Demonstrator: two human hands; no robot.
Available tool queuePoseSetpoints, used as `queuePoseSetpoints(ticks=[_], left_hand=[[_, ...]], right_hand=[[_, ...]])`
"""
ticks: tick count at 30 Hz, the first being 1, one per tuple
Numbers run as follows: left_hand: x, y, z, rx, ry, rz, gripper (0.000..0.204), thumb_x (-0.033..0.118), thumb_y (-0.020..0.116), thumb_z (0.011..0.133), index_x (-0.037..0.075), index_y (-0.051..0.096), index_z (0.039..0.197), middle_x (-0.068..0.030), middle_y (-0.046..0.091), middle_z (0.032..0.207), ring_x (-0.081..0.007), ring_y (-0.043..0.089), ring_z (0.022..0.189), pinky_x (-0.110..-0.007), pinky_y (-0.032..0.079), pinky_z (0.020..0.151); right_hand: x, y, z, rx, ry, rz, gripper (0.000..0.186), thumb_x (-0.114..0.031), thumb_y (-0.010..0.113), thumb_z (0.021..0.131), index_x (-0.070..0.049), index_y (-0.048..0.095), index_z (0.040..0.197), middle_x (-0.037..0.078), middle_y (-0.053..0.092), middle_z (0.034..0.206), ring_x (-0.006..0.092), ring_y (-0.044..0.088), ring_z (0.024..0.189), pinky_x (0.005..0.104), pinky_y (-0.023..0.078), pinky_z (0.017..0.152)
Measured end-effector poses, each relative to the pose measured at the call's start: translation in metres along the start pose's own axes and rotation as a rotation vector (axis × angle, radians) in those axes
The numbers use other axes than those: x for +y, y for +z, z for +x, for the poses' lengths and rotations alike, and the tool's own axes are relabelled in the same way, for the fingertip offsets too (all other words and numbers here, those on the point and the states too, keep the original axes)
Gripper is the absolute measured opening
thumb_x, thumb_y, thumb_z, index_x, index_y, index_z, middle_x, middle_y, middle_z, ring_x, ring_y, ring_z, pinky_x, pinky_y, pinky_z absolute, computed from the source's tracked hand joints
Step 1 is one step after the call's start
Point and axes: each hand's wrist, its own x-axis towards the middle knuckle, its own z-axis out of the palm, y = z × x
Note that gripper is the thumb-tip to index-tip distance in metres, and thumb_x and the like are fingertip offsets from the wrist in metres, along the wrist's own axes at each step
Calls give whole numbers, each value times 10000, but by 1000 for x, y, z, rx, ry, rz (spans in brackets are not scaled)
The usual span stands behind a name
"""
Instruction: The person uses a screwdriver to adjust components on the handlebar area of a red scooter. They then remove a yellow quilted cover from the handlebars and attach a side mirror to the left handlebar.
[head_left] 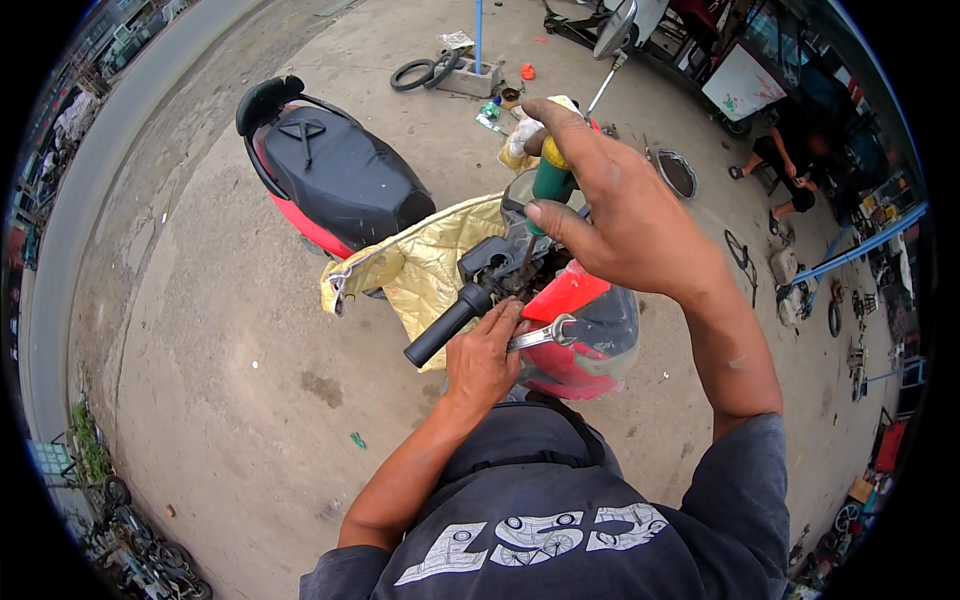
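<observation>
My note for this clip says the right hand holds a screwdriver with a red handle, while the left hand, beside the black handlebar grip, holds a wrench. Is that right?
Not quite: the handle in the right hand is green and yellow, not red, as the head view shows. The rest of your note stands.

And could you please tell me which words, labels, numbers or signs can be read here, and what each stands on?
Large white patterned lettering across the dark grey fabric T-shirt: large enough to read, though I won't copy it out.
Silver open-ended metal wrench: any marking is too small to read.
Green-and-yellow-handled screwdriver: no readable text.
White panel with red and green marks: too small to make out.
</observation>
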Motion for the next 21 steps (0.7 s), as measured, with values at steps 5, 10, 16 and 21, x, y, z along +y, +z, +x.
queuePoseSetpoints(ticks=[5, 10, 16, 21], left_hand=[[1, 0, 0, -5, -10, 5, 514, -10, 715, 743, 24, 687, 1255, -143, 719, 1259, -342, 741, 977, -414, 603, 776], [3, -3, 0, -13, -13, 8, 527, -7, 717, 744, 25, 678, 1269, -138, 712, 1271, -341, 739, 985, -412, 603, 778], [1, -2, -1, -26, -16, 9, 562, -1, 721, 738, 29, 663, 1297, -135, 699, 1297, -344, 737, 991, -412, 604, 779], [0, 0, -1, -28, -21, 27, 583, 3, 723, 738, 47, 657, 1316, -135, 697, 1297, -348, 736, 980, -423, 602, 769]], right_hand=[[3, -2, -1, -74, 24, 39, 688, -217, 824, 837, -42, 498, 1417, 209, 697, 1037, 423, 684, 960, 476, 543, 809], [-1, -1, -5, -4, 73, -32, 682, -169, 821, 833, -33, 505, 1422, 212, 696, 1064, 426, 680, 984, 475, 541, 844], [8, 0, -8, 20, -55, 0, 693, -198, 827, 839, -35, 505, 1430, 206, 686, 1110, 412, 675, 1001, 468, 537, 846], [2, 0, -9, 13, 48, 3, 669, -185, 829, 833, -41, 530, 1414, 189, 680, 1047, 407, 666, 955, 470, 529, 842]])
